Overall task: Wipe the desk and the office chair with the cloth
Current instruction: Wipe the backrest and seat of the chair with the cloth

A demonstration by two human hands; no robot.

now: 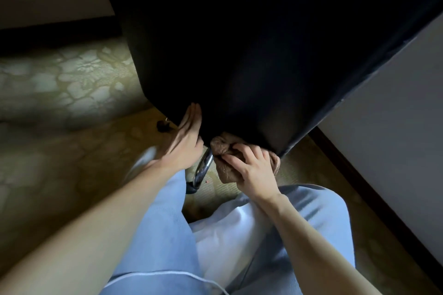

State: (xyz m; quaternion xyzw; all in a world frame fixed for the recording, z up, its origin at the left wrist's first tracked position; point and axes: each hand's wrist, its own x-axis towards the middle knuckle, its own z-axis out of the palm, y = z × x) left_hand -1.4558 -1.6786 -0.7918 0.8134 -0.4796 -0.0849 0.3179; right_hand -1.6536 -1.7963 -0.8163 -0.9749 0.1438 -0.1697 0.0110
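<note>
brown and bunched, the cloth (223, 148) is gripped in the right hand (254, 170), whose fingers curl around it and press it against the lower edge of the black office chair (239, 55). the left hand (187, 134) is flat, with fingers straight and close together, and it rests on the same dark edge just beside the cloth. between the two hands a chrome leg (203, 170) of the chair curves down to the carpet (72, 84), which has a pale flower pattern. the person's light blue trousers (163, 235) fill the lower part. at the right stands a white wall (395, 115) with a dark baseboard (359, 175).
</note>
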